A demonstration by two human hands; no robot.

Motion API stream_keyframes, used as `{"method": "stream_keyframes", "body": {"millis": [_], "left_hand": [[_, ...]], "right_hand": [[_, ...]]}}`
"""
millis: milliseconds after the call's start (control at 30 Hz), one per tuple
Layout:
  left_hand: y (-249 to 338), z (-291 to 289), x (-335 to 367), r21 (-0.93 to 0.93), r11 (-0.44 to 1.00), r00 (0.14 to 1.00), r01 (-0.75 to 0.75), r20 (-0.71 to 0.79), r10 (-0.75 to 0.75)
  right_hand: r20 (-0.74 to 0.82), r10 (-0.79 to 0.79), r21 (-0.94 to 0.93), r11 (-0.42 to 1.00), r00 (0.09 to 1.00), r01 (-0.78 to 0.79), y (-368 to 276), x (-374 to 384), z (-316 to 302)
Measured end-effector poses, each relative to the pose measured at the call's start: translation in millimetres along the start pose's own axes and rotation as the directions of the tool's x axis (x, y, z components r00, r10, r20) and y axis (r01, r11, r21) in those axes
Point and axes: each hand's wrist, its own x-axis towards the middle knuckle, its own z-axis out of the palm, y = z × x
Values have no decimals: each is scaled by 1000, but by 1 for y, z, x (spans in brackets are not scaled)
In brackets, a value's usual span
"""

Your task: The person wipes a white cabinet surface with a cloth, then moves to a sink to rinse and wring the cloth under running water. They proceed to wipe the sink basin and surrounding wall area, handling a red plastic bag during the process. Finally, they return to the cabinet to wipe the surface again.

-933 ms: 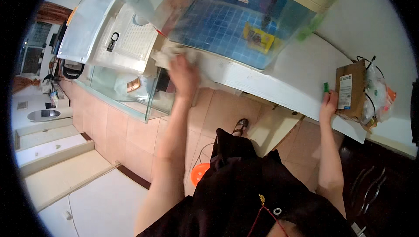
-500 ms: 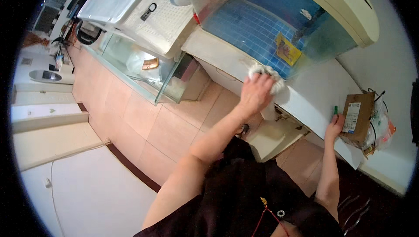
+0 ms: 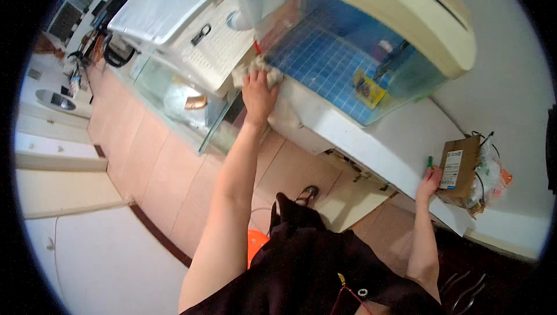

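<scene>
My left hand (image 3: pixel 259 96) presses a crumpled whitish cloth (image 3: pixel 239 76) onto the left end of the white cabinet top (image 3: pixel 333 116), by the near corner of a fish tank (image 3: pixel 371 121). The tank has a blue tiled floor, with a yellow packet (image 3: pixel 369 90) at its right. Over at the right, my right hand (image 3: pixel 429 183) is closed around a small green object (image 3: pixel 430 162), whose kind I cannot make out. That hand rests at the cabinet's edge, right beside a brown cardboard box (image 3: pixel 454 171) with a white label.
Left of the tank stands a white plastic bin (image 3: pixel 174 2) above a lower glass tank (image 3: pixel 168 91) with a comb (image 3: pixel 196 102). A cabinet door (image 3: pixel 348 202) hangs open below. An orange object (image 3: pixel 256 246) shows beside my dark clothing. Plastic bags (image 3: pixel 492 170) lie behind the box.
My left hand has slid the cloth leftward along the cabinet top, from below the yellow packet to the tank's left corner. My right hand stays beside the box. The view has shifted slightly.
</scene>
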Motion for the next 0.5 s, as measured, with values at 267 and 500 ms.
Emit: {"method": "stream_keyframes", "body": {"millis": [267, 500], "left_hand": [[119, -11, -80, -396, 869, 878, -296, 247, 411], [124, -125, 2, -918, 374, 991, 132, 127, -39]], "right_hand": [[-76, -32, 14, 999, 997, 33, -15, 1, -6], [-22, 43, 119, 992, 999, -40, -28, 2, -14]]}}
